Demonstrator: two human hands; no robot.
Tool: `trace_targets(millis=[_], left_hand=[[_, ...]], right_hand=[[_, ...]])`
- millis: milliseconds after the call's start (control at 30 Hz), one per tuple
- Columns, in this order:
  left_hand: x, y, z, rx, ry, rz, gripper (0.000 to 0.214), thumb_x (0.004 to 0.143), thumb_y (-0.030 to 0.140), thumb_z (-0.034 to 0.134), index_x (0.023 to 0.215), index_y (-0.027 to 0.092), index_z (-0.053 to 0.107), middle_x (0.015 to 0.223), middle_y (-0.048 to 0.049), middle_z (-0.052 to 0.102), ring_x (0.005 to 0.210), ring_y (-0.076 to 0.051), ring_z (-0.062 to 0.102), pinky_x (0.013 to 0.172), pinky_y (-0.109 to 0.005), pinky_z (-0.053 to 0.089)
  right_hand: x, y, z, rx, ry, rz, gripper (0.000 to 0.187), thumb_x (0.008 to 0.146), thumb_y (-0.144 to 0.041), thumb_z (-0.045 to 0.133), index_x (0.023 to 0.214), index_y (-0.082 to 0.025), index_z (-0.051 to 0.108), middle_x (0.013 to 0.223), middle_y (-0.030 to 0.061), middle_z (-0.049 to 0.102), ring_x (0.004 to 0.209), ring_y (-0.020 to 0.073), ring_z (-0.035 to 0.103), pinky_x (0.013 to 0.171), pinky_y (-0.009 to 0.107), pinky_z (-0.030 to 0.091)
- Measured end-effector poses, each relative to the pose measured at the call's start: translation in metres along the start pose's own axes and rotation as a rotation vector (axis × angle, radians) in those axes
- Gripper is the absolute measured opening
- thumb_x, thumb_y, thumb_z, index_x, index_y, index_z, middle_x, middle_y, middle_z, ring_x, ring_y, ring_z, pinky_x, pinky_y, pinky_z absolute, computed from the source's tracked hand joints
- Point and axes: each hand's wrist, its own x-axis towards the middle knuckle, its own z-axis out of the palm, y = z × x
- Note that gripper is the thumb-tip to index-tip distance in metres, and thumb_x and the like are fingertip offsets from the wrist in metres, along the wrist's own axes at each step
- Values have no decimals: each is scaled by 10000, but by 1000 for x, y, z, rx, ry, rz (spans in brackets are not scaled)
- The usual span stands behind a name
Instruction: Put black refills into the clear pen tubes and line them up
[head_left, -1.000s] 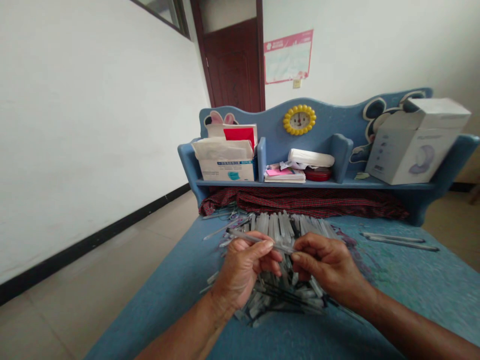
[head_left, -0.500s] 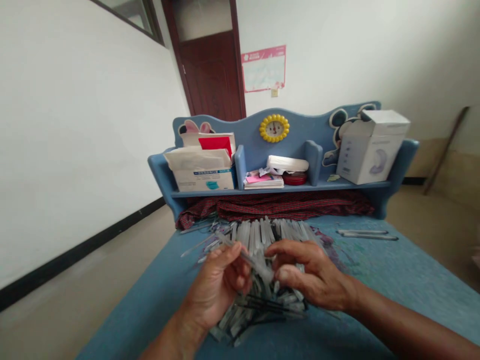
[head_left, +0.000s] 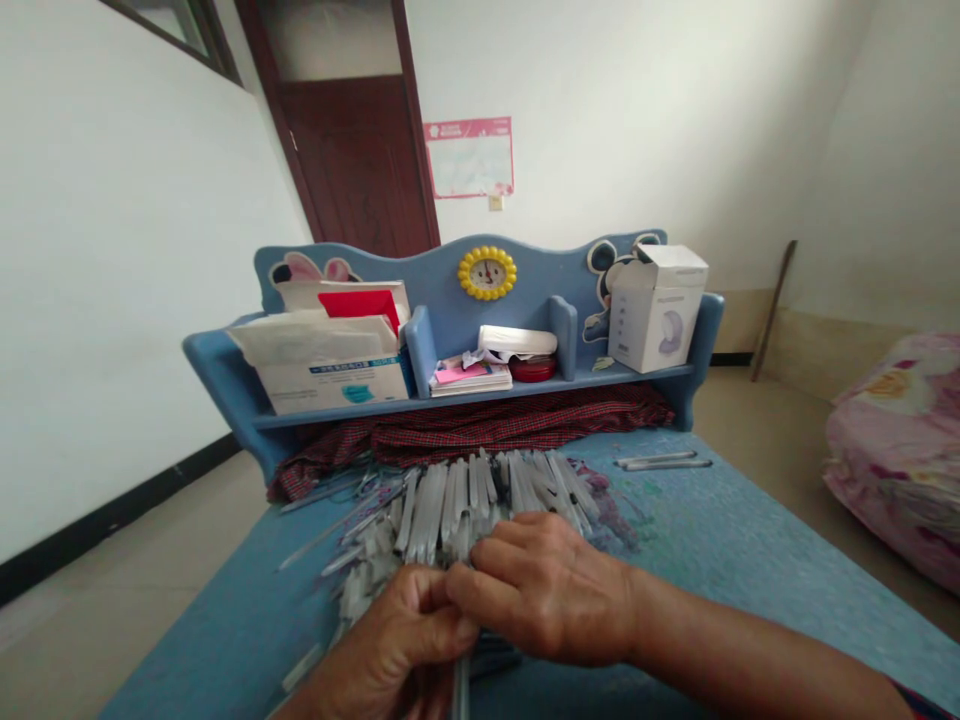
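My left hand (head_left: 397, 640) is closed, thumb pressed against its fingers, on a slim clear plastic sleeve (head_left: 461, 690) whose lower end sticks out beneath. Against it, my right hand (head_left: 540, 585) is closed with its fingers curled; its index finger meets my left thumb, and what those fingertips grip is hidden. Beyond both hands spreads a pile of similar long, translucent sleeves (head_left: 431, 505), fanned over the blue tabletop (head_left: 217, 610). Some dark, thin pieces lie among them, partly covered by my hands.
Two pen-like sticks (head_left: 664, 461) lie on the right of the table. A checked red cloth (head_left: 480, 428) is bunched under the blue shelf (head_left: 480, 397), which bears a mask box (head_left: 330, 385), papers (head_left: 472, 380) and a white carton (head_left: 652, 315). At right stands a pink flowered cover (head_left: 900, 450).
My hands have come together lower down, and my right hand has closed from a looser, open shape. The sleeve has turned from slanting to nearly upright in view. The camera has swung right.
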Motion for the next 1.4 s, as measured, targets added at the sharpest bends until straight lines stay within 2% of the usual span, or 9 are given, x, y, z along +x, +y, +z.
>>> trace_targets(millis=[133,233,300,467,567,700,900,1067,1400], left_hand=[[2,1,1,-43,-22,19,471,574,575,733,596,129,582,365,3,510,266,-43,369,288,-130,245],[3,4,2,-58,-26,55,453,613,567,706,597,132,583,365,11,496,280,-44,378,302,-127,277],[3,7,3,-52,-15,62,432,610,542,717,607,130,588,376,8,504,291,-46,389,308,-128,289],[2,8,7,27,-14,49,398,619,495,727,592,125,584,415,-14,542,319,-49,415,321,-126,309],[3,6,8,48,-5,44,398,622,498,726,602,125,589,430,-17,554,328,-48,422,331,-123,323],[4,5,8,35,1,35,417,600,515,736,596,128,579,432,-17,558,328,-48,418,333,-126,330],[3,5,10,35,2,45,407,603,511,733,600,133,582,423,-13,551,335,-55,428,332,-123,327],[3,6,10,47,3,42,393,620,493,728,615,123,594,444,-21,563,353,-59,448,345,-126,338],[3,8,9,41,-37,61,337,627,434,737,623,118,619,454,-28,577,364,-68,462,345,-132,340]], right_hand=[[-13,19,-16,-113,-122,98,170,914,-150,384,810,-166,517,643,-6,547,539,122,434,503,280,269],[-48,52,-33,-237,-379,432,158,857,-82,407,852,-166,540,709,25,608,615,130,519,540,263,302],[-81,77,-43,-336,-660,790,225,848,-68,389,942,-194,549,805,43,655,702,144,593,564,240,328],[-158,119,-52,-427,-856,1047,314,828,-24,358,986,-129,608,805,167,678,739,246,664,555,264,387],[-179,125,-47,-414,-897,1097,299,825,-34,393,993,-131,620,848,179,676,787,250,668,599,274,424],[-183,126,-38,-398,-895,1114,309,844,-69,404,1066,-142,606,885,180,672,831,257,665,656,296,446],[-178,136,-27,-382,-911,1060,580,798,3,371,1358,-151,384,985,207,666,885,300,656,673,355,455],[-166,147,-19,-351,-939,982,444,799,-27,411,1206,-138,547,990,204,664,914,292,646,708,356,460],[-144,158,-4,-323,-952,940,315,814,-46,422,1049,-114,621,985,182,666,937,267,640,746,339,460]])
